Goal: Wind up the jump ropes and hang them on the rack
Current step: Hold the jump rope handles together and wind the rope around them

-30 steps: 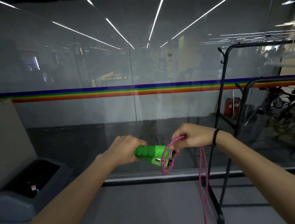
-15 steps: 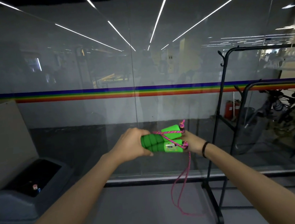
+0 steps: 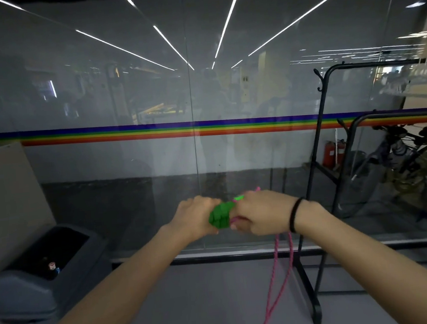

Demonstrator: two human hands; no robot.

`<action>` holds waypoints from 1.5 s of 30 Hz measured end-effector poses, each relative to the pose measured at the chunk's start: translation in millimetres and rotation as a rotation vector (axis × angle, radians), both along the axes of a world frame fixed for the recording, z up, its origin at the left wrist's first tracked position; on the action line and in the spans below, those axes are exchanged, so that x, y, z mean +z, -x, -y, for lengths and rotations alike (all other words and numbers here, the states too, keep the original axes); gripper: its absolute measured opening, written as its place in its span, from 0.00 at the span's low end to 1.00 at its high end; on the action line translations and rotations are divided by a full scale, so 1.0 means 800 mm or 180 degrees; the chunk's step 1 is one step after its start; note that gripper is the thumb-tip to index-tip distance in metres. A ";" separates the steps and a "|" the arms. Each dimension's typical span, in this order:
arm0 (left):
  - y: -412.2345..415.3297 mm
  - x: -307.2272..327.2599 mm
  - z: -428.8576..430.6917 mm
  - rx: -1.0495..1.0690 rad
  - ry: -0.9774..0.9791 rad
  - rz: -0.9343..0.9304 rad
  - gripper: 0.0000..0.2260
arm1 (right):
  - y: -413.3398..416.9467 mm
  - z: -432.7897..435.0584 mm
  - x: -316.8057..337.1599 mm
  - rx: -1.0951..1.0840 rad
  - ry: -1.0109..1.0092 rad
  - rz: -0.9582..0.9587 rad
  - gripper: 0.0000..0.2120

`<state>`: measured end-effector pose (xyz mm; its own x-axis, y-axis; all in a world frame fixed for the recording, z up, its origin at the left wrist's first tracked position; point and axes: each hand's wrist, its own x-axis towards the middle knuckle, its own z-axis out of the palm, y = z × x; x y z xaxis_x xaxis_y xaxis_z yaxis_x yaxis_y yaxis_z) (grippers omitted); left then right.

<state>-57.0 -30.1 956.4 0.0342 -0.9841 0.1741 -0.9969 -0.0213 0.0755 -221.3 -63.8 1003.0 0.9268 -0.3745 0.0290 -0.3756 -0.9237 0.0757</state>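
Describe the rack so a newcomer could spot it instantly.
Find the glass wall with the rainbow stripe. At its right end, on the near side, stands the rack: a tall frame of thin black tube. Unlike the bicycle and red extinguisher behind the glass, it has small hooks at its top corner.

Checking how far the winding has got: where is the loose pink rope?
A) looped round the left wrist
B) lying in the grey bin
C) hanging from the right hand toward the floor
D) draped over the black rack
C: the rope drops from under the right hand toward the floor, while the left hand holds the green handles.
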 end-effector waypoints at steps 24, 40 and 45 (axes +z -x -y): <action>0.005 0.019 -0.018 0.0260 0.0327 -0.0649 0.18 | 0.016 0.022 -0.030 -0.0254 -0.0932 0.0222 0.08; 0.008 0.034 -0.029 -0.0782 -0.0092 -0.3330 0.13 | 0.019 0.033 -0.055 -0.0669 -0.3250 0.2155 0.17; 0.013 0.023 -0.021 0.0104 0.0373 -0.2315 0.13 | 0.014 0.022 -0.059 -0.0841 -0.1900 0.1369 0.15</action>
